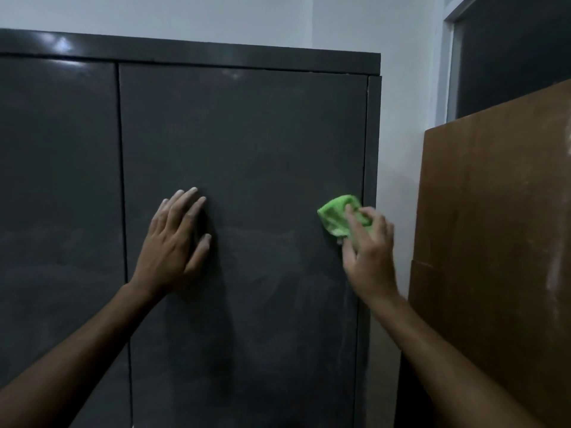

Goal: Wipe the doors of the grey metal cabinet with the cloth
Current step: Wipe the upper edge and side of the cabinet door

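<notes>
On grey cabinet [241, 143], crumpled green cloth [340, 216]

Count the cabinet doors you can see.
2. The right door fills the middle, with the left hand flat on it and the right hand holding the green cloth near its right edge. The left door is cut off by the frame.

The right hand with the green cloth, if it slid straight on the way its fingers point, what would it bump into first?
The right hand points up and slightly left along the right door. The way looks free up to the cabinet's top edge; it would probably meet that first.
</notes>
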The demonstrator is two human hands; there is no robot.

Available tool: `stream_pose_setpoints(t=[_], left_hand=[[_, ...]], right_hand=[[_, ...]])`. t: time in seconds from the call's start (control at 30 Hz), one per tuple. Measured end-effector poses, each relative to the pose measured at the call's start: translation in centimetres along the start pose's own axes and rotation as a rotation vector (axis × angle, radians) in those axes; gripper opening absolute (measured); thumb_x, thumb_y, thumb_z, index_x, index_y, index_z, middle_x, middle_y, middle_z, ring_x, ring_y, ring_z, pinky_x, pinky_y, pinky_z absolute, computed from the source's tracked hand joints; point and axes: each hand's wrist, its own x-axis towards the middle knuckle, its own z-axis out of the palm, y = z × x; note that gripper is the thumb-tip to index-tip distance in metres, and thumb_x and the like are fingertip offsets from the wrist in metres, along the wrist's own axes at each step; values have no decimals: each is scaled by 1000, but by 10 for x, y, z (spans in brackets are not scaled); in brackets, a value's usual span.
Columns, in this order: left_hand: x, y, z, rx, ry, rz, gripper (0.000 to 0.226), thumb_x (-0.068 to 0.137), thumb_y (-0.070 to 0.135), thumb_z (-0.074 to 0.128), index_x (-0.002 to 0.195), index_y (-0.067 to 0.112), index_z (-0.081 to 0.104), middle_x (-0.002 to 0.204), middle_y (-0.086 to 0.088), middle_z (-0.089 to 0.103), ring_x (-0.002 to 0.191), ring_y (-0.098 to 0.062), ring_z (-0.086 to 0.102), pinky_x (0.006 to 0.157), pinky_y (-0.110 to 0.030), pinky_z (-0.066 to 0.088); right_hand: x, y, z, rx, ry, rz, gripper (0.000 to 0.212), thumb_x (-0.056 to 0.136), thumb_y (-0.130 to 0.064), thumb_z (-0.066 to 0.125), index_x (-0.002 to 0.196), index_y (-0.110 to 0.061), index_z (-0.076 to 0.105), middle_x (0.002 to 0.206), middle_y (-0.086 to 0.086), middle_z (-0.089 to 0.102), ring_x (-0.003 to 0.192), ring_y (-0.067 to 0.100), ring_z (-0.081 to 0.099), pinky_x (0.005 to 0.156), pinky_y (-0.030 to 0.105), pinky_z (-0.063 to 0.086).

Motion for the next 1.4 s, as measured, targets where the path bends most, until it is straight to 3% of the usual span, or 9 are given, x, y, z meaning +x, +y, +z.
stream_pose_setpoints(t=[0.13,0.33,0.53,0.73,0.9,0.97,1.13,1.3,1.4], left_hand=[[-19,-7,2,-7,12,-30,67,102,41,44,158,4,39,168,-15,31,158,-35,24,130,-54,19],[-28,-16,2,3,16,-106,70,101,42,43,158,3,37,168,-15,30,159,-34,23,130,-52,19],[-30,-21,5,23,-18,-95,72,101,43,41,161,4,32,170,-14,25,160,-33,18,132,-49,13],[-30,-27,-3,23,-80,-76,74,103,47,38,164,6,27,172,-13,20,162,-30,13,133,-43,8],[-34,-32,-11,-52,-103,-37,72,103,44,40,163,6,27,172,-10,22,162,-27,14,132,-43,11],[-36,-40,-16,-51,-94,9,72,103,43,41,163,5,29,171,-11,24,161,-27,16,132,-44,12],[-37,-67,-20,-15,-66,50,71,102,43,44,159,2,36,169,-14,29,160,-30,20,131,-50,16],[-42,-88,-24,20,-39,130,71,101,42,47,158,2,39,168,-17,30,160,-33,19,132,-48,11],[-47,-115,-33,81,-13,169,71,100,43,46,158,2,39,167,-19,31,158,-35,22,132,-51,12]], right_hand=[[-43,13,-3,-66,-283,-392,74,73,-12,82,141,-19,55,129,12,54,114,31,52,85,49,54],[7,25,-8,-28,3,8,65,78,-1,78,139,-13,59,123,14,53,108,28,47,87,33,46],[-46,4,5,-63,-357,-478,65,71,-13,84,132,-19,64,119,11,58,100,30,54,73,48,54],[8,-19,18,-10,-28,-68,64,80,-7,77,140,-14,58,128,12,53,108,31,49,86,47,52],[-45,-41,39,-24,-321,-482,63,73,-11,79,134,-21,64,125,9,58,104,32,52,78,42,47],[-37,-28,28,-35,-291,-457,60,72,-13,83,128,-22,67,121,9,59,102,32,52,76,46,49],[0,-70,46,-20,15,-22,65,80,-5,73,142,-11,55,134,15,50,113,34,46,93,50,51],[-44,-83,58,-65,-278,-419,69,75,-17,77,141,-19,56,131,9,53,106,33,53,80,48,51],[-22,-72,47,-71,-146,-292,68,75,-12,80,139,-15,58,129,12,51,105,33,50,81,53,53]])
